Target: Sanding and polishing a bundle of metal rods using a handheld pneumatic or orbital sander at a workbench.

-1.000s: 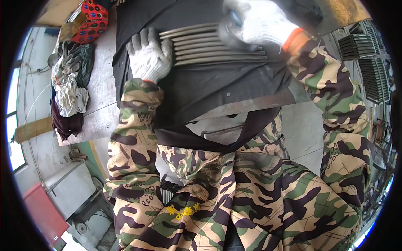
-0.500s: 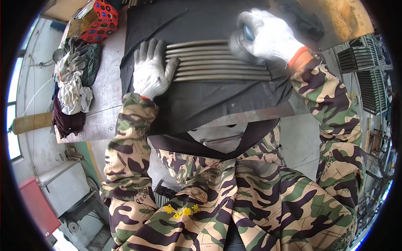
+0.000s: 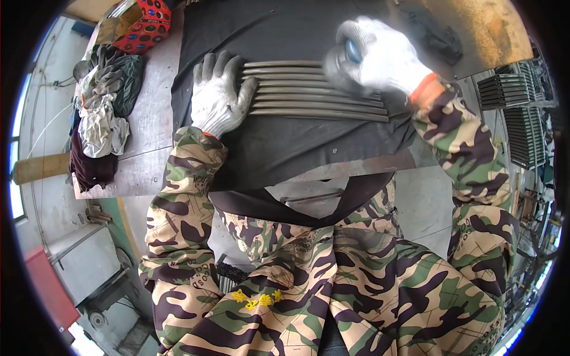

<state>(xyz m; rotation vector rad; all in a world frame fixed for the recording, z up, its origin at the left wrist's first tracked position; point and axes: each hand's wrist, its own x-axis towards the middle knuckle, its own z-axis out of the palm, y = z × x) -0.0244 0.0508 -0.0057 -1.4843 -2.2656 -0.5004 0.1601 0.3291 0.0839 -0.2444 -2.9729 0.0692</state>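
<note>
Several slim grey metal rods (image 3: 320, 99) lie side by side on a black cloth (image 3: 279, 145). My left hand (image 3: 221, 98), in a white glove with grey fingers, rests flat at their left ends, fingers stretched and thumb apart. Over the right part of the rods is my right hand (image 3: 380, 53), also gloved, its fingers curled round a rounded object with a smooth blue-grey top (image 3: 353, 51). Motion smears the fingers and the underside of that object, so its exact kind and its contact with the rods cannot be made out. The hand hides part of the rods.
A heap of gloves and rags (image 3: 104, 118) lies on the table's left side. Behind it stands a red patterned box (image 3: 145, 26). Brown dust covers a board (image 3: 496, 29) at the far right, beside a dark crumpled cloth (image 3: 436, 38). Stacked metal bars (image 3: 522, 127) stand beyond the right edge.
The view has shifted slightly. My right hand still sits over the right part of the rods, blurred by motion in both frames. The left hand keeps its place at their left ends.
</note>
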